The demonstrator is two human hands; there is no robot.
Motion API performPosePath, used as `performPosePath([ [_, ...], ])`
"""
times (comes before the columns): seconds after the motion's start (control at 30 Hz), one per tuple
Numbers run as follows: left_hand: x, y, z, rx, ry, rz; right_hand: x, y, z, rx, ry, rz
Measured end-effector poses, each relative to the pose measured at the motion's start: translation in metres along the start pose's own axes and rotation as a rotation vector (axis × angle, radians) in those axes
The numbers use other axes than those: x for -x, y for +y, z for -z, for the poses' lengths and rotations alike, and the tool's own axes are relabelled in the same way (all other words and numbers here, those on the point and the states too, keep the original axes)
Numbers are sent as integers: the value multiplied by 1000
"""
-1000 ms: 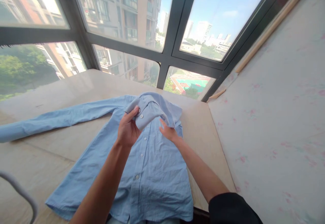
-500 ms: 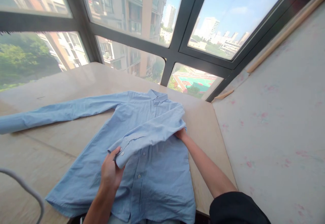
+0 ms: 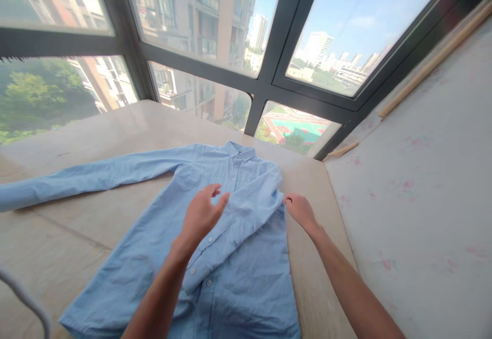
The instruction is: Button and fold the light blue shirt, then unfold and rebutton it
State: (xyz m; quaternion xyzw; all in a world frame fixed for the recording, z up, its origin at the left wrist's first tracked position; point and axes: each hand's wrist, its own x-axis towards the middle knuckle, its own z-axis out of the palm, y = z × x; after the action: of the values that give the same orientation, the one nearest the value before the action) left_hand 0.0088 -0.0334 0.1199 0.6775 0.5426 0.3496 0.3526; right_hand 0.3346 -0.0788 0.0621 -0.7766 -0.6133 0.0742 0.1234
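A light blue button-up shirt point(image 3: 238, 282) lies face up on a beige wooden tabletop point(image 3: 96, 226), collar toward the window. Its right sleeve point(image 3: 234, 231) is folded diagonally across the chest, cuff near the buttons. Its other sleeve point(image 3: 77, 180) stretches out flat to the left. My left hand point(image 3: 202, 215) hovers just above the folded sleeve with fingers loosely spread, holding nothing. My right hand point(image 3: 300, 210) rests at the shirt's right edge by the sleeve fold, fingers curled and touching the cloth; whether it pinches the fabric is unclear.
A large dark-framed window point(image 3: 265, 72) runs along the table's far edge. To the right lies a white sheet with faint pink marks point(image 3: 415, 185). A grey curved bar point(image 3: 26, 298) shows at the lower left. A wooden strip point(image 3: 340, 149) lies in the far right corner.
My left hand let go of the cuff, which now lies flat across the shirt front, and rose above the sleeve. My right hand shifted slightly right to the shirt's edge.
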Motion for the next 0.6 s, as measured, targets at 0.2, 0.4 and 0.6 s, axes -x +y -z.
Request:
performPosePath([
  [0.2, -114, 44, -124, -183, -287, -246, -7, 15, -37, -123, 271, 176],
  [0.4, -174, 53, -195, -364, -422, -236, -5, 19, -62, -273, 284, 267],
  [0.6, -200, 55, -231, -496, -563, -217, -9, 12, -66, -236, 322, 256],
])
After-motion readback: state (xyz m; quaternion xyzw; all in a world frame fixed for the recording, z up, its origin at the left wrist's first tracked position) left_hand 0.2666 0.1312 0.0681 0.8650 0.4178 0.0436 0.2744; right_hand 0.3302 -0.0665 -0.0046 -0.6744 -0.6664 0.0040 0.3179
